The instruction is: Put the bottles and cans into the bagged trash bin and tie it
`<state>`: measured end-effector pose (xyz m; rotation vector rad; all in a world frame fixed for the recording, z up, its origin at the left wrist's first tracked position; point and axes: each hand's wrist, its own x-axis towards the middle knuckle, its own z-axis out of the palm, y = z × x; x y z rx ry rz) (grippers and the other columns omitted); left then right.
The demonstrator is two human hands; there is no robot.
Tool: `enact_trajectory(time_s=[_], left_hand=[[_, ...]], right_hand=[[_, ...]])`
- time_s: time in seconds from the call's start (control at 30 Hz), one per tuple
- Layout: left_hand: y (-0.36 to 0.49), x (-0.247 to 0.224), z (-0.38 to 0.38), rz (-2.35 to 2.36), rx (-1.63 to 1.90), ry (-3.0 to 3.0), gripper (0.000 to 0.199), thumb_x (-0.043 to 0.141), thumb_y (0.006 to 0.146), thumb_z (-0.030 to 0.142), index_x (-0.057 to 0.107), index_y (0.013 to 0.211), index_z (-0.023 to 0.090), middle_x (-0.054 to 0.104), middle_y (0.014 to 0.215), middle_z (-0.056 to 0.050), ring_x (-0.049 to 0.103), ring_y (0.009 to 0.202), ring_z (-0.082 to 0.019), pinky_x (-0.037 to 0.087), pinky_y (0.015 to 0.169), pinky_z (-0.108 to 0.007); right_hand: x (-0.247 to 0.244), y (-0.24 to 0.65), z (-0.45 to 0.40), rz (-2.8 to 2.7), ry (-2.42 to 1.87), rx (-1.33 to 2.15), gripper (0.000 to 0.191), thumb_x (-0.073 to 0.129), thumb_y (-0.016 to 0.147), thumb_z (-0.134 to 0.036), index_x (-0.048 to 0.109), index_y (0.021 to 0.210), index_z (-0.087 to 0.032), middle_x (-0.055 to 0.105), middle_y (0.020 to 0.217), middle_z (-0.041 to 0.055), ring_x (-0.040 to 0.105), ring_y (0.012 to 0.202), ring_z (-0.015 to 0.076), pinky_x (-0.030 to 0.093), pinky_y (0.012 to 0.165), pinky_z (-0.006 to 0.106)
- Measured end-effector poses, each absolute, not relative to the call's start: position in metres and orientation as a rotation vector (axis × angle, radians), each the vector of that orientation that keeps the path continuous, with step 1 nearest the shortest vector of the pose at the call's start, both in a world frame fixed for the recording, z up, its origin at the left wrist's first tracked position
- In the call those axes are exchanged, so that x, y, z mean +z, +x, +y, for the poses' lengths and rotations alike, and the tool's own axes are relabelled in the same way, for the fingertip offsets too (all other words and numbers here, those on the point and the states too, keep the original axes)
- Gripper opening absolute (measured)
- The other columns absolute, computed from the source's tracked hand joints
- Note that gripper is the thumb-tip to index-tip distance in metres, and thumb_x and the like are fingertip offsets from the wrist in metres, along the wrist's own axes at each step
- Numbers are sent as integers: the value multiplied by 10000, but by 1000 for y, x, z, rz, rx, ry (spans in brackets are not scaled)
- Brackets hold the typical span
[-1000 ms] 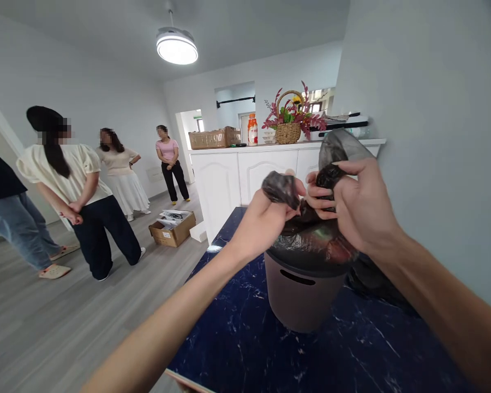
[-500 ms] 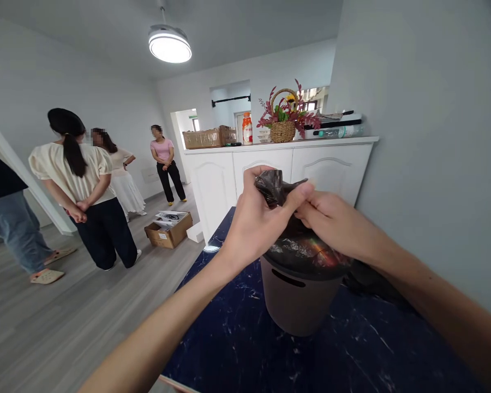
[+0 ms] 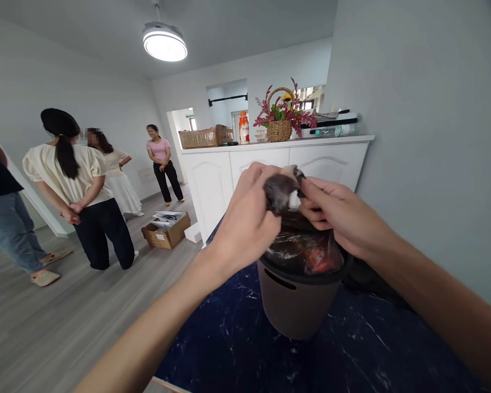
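A thin black garbage bag (image 3: 286, 245) sits in a brown-grey trash can (image 3: 297, 305), its dark film bulging at the rim with something red showing through. My left hand (image 3: 256, 207) is closed around the bag's gathered neck above the can. On the other side, my right hand (image 3: 331, 210) pinches a twisted end of the same bag between thumb and fingers. A small gap shows between the two hands. The can stands upright on a dark blue marbled tabletop (image 3: 237, 338).
Behind the table is a white cabinet (image 3: 208, 177) bearing a flower basket (image 3: 280, 131), an orange-capped bottle (image 3: 244, 128) and a cardboard box (image 3: 200, 138). An open carton (image 3: 167, 232) lies on the floor. Several people stand at left. Dark plastic (image 3: 372, 286) lies right of the can.
My hands have moved slightly apart, and the right now pulls out an end of the bag. My left hand has turned, its knuckles upward. The view shifted a little.
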<state>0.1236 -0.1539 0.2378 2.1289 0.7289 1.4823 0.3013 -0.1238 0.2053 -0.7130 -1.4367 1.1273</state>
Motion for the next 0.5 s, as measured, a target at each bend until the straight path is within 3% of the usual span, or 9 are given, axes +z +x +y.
enact_trajectory(time_s=[0.13, 0.27, 0.37, 0.5], left_hand=[[126, 256, -165, 559, 1354, 2136, 215, 697, 845, 97, 778, 964, 257, 646, 1351, -129, 361, 1526, -401, 227, 1308, -567], [130, 265, -161, 505, 1253, 2201, 255, 695, 851, 173, 792, 1045, 307, 676, 1375, -112, 341, 1569, -415, 244, 1290, -657], [133, 263, -161, 462, 1215, 2200, 315, 705, 817, 153, 802, 1065, 323, 667, 1392, -106, 298, 1589, -439, 245, 1278, -682], [141, 257, -169, 454, 1188, 2219, 376, 686, 787, 97, 800, 1069, 318, 608, 1490, -83, 192, 1629, -447, 201, 1282, -698]], right_hand=[[201, 298, -136, -1647, -782, 959, 368, 670, 946, -435, 488, 689, -243, 377, 611, -42, 321, 564, 126, 251, 478, 263], [200, 303, -150, -1872, -762, 881, 100, 702, 861, -274, 614, 818, -257, 590, 731, 3, 546, 685, 190, 464, 593, 316], [197, 302, -154, -1888, -715, 757, 219, 802, 761, -211, 666, 915, -287, 649, 801, 19, 656, 803, 254, 543, 648, 352], [190, 297, -153, -1707, -698, 703, 342, 833, 752, -261, 687, 1055, -321, 700, 956, 43, 705, 1072, 330, 620, 787, 392]])
